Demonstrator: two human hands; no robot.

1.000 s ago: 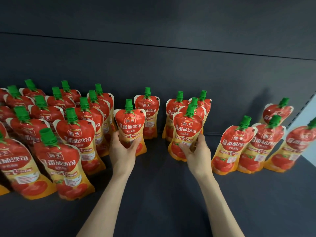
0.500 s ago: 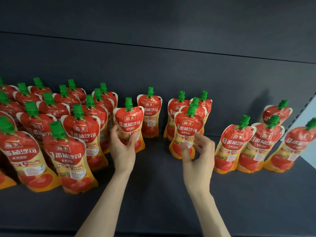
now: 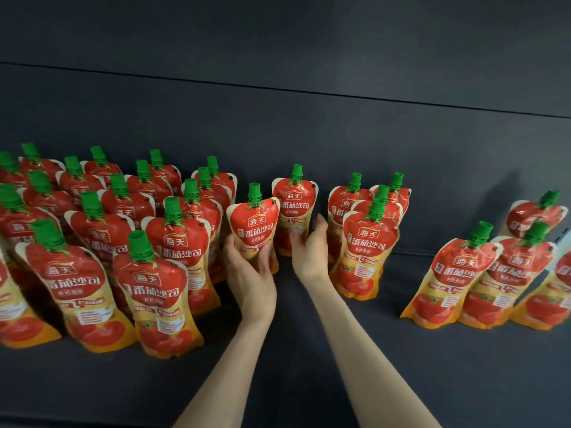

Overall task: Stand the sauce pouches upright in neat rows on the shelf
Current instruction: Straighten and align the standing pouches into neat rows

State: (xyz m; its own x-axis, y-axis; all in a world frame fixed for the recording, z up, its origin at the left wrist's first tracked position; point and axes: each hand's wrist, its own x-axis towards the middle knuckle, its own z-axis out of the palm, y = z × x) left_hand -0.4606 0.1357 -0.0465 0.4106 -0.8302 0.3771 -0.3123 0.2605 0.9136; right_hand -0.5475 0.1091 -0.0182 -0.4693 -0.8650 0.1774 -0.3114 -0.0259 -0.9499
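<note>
Red and orange sauce pouches with green caps stand on a dark shelf (image 3: 386,366). My left hand (image 3: 248,270) is shut on the lower half of one upright pouch (image 3: 254,227), just right of the packed rows (image 3: 129,242). My right hand (image 3: 309,245) reaches past it and grips the lower right edge of a rear pouch (image 3: 295,200) that stands near the back wall. The hand hides that pouch's bottom. Right of my right hand is a tight cluster of pouches (image 3: 369,242).
Several pouches (image 3: 460,273) lean together at the right end, next to the shelf's side upright (image 3: 567,233). The dark back panel (image 3: 309,134) rises behind all the rows. Bare shelf lies between the middle cluster and the right group, and along the front edge.
My right hand let go of the front pouch of the middle cluster and moved left and back onto the rear pouch. My left hand kept its pouch. The view shifted right.
</note>
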